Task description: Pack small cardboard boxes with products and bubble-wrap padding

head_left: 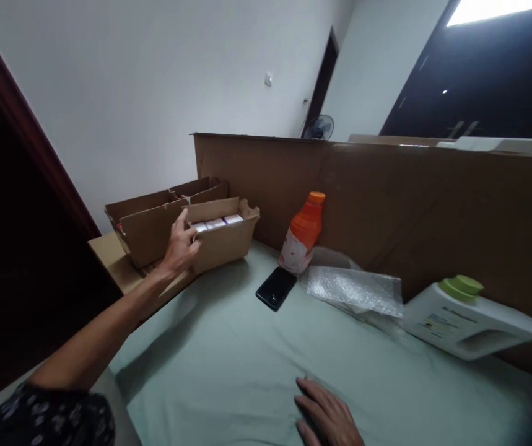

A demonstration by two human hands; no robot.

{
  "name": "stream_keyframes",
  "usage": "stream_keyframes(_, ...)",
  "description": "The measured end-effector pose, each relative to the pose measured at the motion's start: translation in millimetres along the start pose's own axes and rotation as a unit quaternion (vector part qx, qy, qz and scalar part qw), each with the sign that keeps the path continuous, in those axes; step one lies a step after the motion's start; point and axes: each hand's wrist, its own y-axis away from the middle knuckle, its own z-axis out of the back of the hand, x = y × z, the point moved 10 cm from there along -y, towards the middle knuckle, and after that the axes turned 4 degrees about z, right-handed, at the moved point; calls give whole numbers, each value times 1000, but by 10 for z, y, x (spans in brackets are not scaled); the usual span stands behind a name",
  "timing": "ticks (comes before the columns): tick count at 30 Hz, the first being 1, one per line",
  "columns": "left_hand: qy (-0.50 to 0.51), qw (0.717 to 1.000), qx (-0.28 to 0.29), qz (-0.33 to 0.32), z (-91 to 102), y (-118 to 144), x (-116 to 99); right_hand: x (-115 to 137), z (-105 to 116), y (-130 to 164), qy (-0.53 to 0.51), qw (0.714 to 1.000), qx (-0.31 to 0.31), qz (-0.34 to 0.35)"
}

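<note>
My left hand (183, 246) is stretched out to the left, at the near left end of a small cardboard box (226, 246). Its fingers are apart and seem to touch the box's edge; the far fingertips are partly hidden. Inside that box sit several white packs (216, 223) in a row. Behind my left hand stands a larger open cardboard box (147, 232) with a divider. My right hand (328, 412) rests low on the pale green cloth (247, 353), fingers spread and holding nothing.
A black phone (276, 288) lies before an orange-capped bottle (301, 232). Right of them are bubble wrap (353, 290) and a white jug (465, 322) with a green cap, tilted over. A tall cardboard panel (423, 210) closes off the back.
</note>
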Motion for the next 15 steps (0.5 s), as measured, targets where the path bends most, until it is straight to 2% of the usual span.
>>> stream_keyframes(4,90,995,-5,-41,592,1046,-30,-81,124,-34,-31,997,-38,-57)
stream_keyframes(7,122,992,13,-18,856,1740,21,-22,178,-140,-67,993,-35,-88)
stream_keyframes(10,214,975,-28,42,1025,2225,220,166,85,-293,-128,987,15,-92)
stream_keyframes(12,270,957,-26,107,943,2442,445,330,-18,-375,-168,981,49,-86)
stream_keyframes(13,283,948,1,147,821,2528,568,408,-68,-404,-188,977,61,-86)
stream_keyframes(15,284,929,94,220,472,2694,771,532,-135,-440,-227,967,69,-96)
